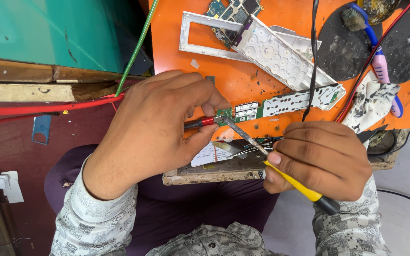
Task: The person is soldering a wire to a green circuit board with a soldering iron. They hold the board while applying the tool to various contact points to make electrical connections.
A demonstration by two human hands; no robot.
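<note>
At centre of the orange worktop (271,90), the left hand (153,132) has its fingers (214,102) pinched closed around a thin tool with a red and black shaft (198,123), whose tip meets the near end of a narrow green circuit board (243,113). Thumb below, forefinger above; the grip is tight, with no gap visible. Right of those fingers, the right hand (321,159) is curled shut around a yellow-handled tool (297,185) with a black end cap; its metal shaft (243,132) runs up and leftward, and the tip touches the same end of the green board, just beside the left fingertips. Board lies flat on the worktop, extending rightward from the left fingers into a white keypad strip (304,98). A black cable (313,57) crosses over that strip. Above the fingers: a white perforated panel (276,52), a white rectangular frame (200,33), and a second circuit board (231,14) partly under the panel. Well to the right of both hands: two dark round pads (342,47), a toothbrush with blue and pink handle (378,61), and a stained rag (373,104). Below the fingers, a worn wooden block (214,173) sits at the worktop edge with a white label (209,154) on it. Left of the left hand, a red cable (48,109) and a green cord (136,47) run past. Patterned grey sleeves (96,213) cover both forearms.
</note>
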